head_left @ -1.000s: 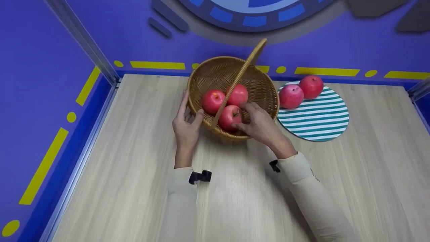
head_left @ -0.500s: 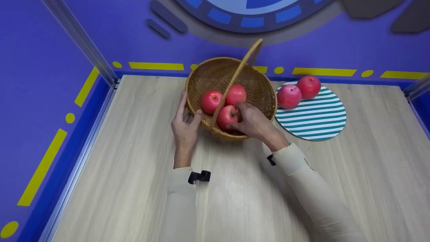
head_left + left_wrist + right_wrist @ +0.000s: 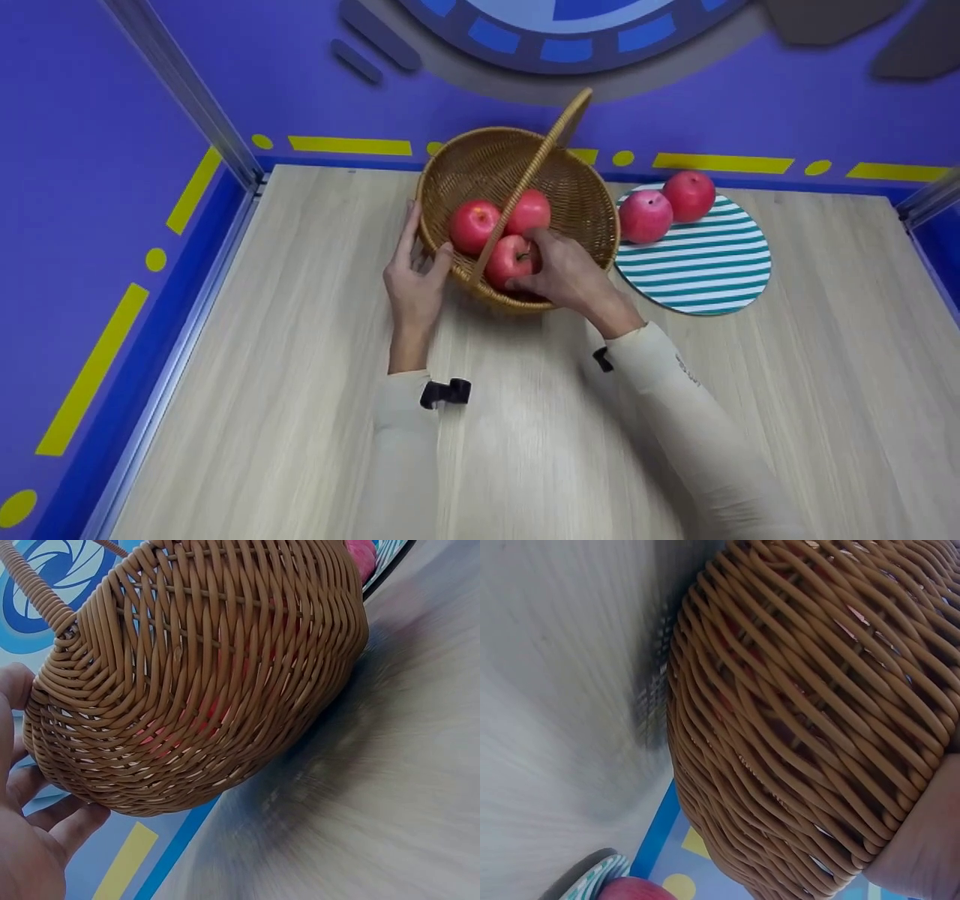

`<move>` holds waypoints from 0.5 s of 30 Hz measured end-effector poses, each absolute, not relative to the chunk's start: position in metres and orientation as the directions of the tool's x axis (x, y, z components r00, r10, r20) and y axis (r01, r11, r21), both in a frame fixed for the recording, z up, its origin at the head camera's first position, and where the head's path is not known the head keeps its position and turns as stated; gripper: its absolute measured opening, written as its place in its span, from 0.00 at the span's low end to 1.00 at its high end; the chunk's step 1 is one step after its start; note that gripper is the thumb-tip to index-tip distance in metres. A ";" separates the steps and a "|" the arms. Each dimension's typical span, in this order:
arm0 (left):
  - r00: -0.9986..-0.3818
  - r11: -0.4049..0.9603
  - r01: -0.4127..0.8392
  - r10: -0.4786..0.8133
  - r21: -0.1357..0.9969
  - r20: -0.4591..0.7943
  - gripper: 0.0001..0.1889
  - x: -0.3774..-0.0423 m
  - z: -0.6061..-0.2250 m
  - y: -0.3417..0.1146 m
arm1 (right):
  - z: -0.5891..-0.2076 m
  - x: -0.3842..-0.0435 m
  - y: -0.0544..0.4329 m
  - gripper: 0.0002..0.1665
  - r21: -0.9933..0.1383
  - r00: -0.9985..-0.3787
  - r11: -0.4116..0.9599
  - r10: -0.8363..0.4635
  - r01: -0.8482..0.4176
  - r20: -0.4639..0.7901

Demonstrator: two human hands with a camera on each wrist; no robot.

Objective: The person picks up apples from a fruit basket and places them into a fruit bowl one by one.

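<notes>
A brown wicker basket (image 3: 501,139) with an arched handle (image 3: 534,169) stands on the table, tilted toward me. Inside are three red apples: one at the left (image 3: 475,226), one behind (image 3: 529,212) and one in front (image 3: 510,261). My right hand (image 3: 574,277) reaches over the rim and holds the front apple between thumb and fingers. With my left hand (image 3: 416,289) I grip the basket's left side, thumb at the rim and fingers along the outer wall. The left wrist view shows those fingertips (image 3: 88,821) against the weave. In the right wrist view the basket wall (image 3: 810,712) hides the held apple.
Right of the basket lies a round mat (image 3: 705,281) with green and white stripes. Two more red fruits, a pinkish one (image 3: 646,216) and a redder one (image 3: 689,196), sit on its back left part. A blue printed wall (image 3: 300,90) rises behind the table (image 3: 315,420).
My right hand has moved slightly left and closed around the front apple. The left hand has stayed on the basket, and the other fruits have not moved.
</notes>
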State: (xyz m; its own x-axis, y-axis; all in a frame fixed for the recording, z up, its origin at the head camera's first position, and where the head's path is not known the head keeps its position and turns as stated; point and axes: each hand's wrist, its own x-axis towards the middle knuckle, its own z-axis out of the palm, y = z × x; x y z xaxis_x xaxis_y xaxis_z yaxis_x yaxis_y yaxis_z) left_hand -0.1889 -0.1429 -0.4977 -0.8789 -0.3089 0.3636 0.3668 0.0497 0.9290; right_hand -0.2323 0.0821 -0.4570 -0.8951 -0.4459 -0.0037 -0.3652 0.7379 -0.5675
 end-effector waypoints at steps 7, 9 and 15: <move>-0.880 0.052 0.365 -0.307 0.929 0.363 0.36 -0.188 -0.498 -0.142 | -0.462 -0.232 0.084 0.43 -0.585 -0.870 0.680 -0.483 -0.442 0.095; -0.880 0.050 0.364 -0.307 0.930 0.361 0.36 -0.188 -0.497 -0.142 | -0.463 -0.231 0.085 0.44 -0.592 -0.868 0.668 -0.483 -0.451 0.115; -0.879 0.047 0.368 -0.307 0.929 0.364 0.36 -0.189 -0.497 -0.141 | -0.465 -0.231 0.087 0.49 -0.595 -0.864 0.648 -0.473 -0.475 0.174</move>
State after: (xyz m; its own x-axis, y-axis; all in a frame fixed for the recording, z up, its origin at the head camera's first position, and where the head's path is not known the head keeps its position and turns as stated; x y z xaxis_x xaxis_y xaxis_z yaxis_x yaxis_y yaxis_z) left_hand -0.1891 -0.1415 -0.4970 -0.8795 -0.3068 0.3638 0.3677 0.0473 0.9287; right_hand -0.2311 0.0870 -0.4650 -0.8635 -0.4733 0.1741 -0.4752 0.6481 -0.5951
